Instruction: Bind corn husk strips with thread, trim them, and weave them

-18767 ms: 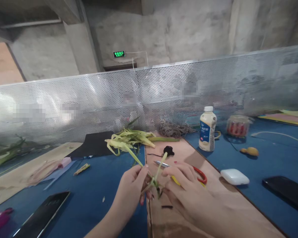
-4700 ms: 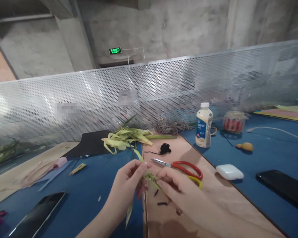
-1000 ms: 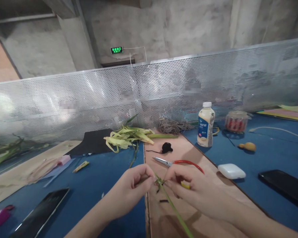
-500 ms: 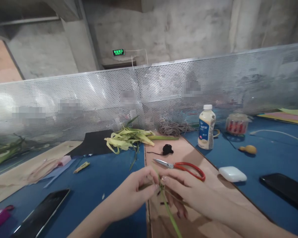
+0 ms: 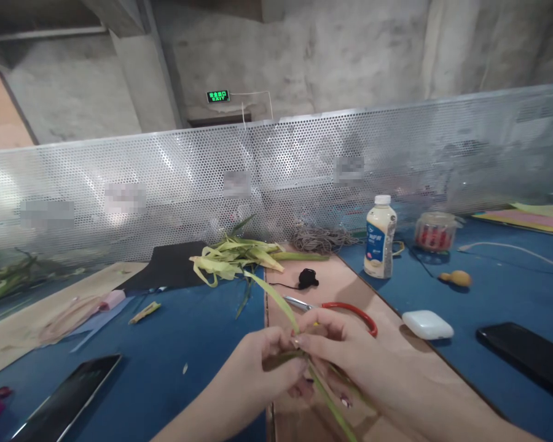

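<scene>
Fingertips together over the board, my left hand (image 5: 271, 368) and my right hand (image 5: 350, 350) both pinch a narrow green strip of corn husk (image 5: 276, 299). One end of the strip sticks up to the upper left, and a long green end trails down to the lower right below my fingers. Where the strips cross is mostly hidden behind my fingers. Just beyond my right hand lies a pair of scissors (image 5: 350, 309) with red handles, partly covered by that hand. A small ball of black yarn (image 5: 308, 279) rests behind the scissors.
A pile of corn husks (image 5: 239, 255) and grey cord (image 5: 322, 239) lie along the mesh screen (image 5: 295, 166). A bottle (image 5: 380, 239), a clear tub (image 5: 437, 232), a white case (image 5: 427, 325) and a black phone (image 5: 525, 356) stand right. Another phone (image 5: 69, 399) lies left.
Compared with half a second ago, a husk end now reaches out to the upper left. My right fingers have closed in at the strip beside my left fingertips, covering more of the scissors.
</scene>
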A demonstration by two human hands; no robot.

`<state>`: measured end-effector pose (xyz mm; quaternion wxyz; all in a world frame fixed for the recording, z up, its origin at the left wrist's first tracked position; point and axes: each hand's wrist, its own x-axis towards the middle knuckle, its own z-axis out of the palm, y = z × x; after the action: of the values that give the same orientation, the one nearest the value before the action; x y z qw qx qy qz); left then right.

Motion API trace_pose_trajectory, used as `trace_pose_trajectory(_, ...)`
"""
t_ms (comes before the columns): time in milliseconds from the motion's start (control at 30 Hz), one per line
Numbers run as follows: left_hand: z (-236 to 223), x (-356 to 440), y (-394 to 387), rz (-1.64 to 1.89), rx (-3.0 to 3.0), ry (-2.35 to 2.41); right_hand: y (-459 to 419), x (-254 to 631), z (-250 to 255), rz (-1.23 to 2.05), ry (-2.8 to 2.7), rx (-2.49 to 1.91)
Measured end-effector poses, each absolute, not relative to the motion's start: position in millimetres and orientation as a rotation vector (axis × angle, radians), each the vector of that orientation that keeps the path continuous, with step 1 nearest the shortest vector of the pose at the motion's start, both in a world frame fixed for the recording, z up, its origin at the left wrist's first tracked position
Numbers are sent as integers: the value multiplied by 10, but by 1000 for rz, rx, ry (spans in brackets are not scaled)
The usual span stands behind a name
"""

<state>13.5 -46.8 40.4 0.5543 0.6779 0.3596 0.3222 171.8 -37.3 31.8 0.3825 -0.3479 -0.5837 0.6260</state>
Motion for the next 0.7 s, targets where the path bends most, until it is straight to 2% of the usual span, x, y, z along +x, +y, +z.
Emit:
trace_pose_trajectory(300, 224, 148, -406, 846, 1461, 931, -387, 1749, 315, 1472, -1529, -893)
trace_pose_trajectory(700, 409, 135, -487, 756, 1600, 850, -455, 1734, 387, 1269, -1735, -969)
